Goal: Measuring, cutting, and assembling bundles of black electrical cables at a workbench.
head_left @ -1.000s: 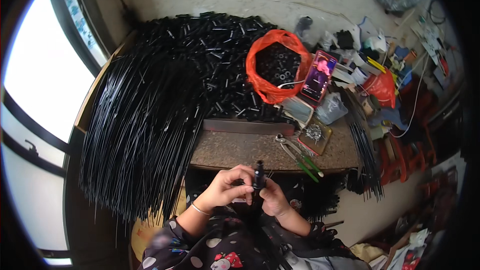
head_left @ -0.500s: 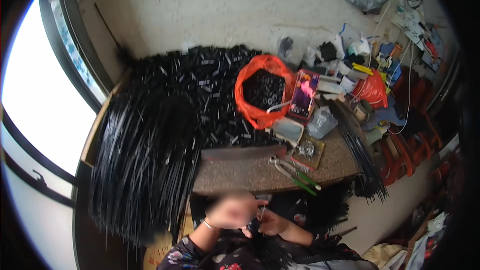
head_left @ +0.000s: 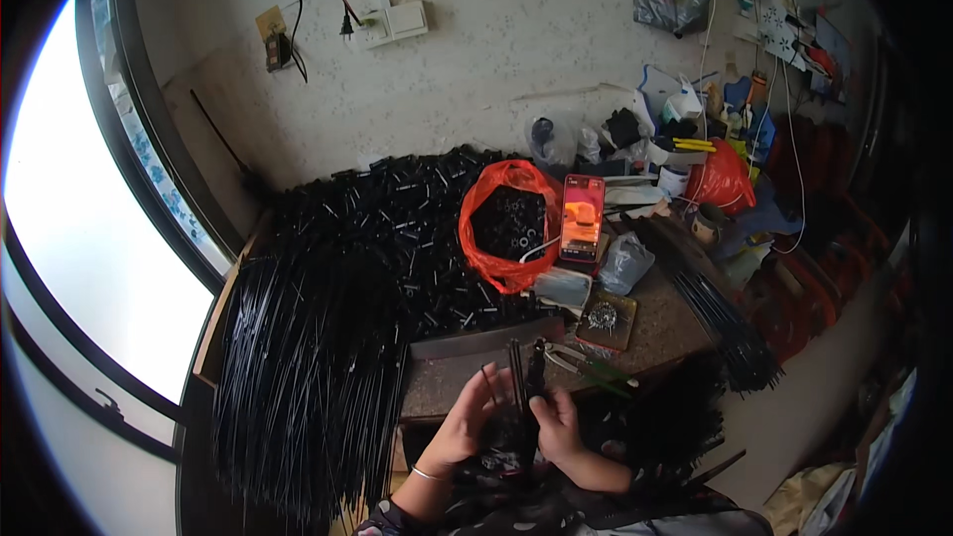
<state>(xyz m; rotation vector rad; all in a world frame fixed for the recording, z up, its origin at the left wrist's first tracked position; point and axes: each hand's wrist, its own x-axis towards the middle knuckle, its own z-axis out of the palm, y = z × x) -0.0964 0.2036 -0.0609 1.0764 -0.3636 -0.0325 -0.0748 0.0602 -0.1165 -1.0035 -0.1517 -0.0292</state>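
My left hand, with a pale bangle on its wrist, is raised at the table's front edge, fingers stretched upward and apart beside several thin black rods. A thin dark line by its fingertips is too small to make out. Opposite, my right hand is closed, its thumb pressed on a dark upright black piece standing close to the rods. Their lower ends are lost in the dark between my hands. Just beyond my right hand lie pliers with green handles.
A big heap of small black parts covers the table's back left; long black rods hang over the front. A red plastic bag holds dark rings. A phone stands beside it, near a shallow tray of small metal pieces.
My hands have moved up and a little apart over the table edge, and the black rods now show upright between them. The view has tilted upward, showing more wall.
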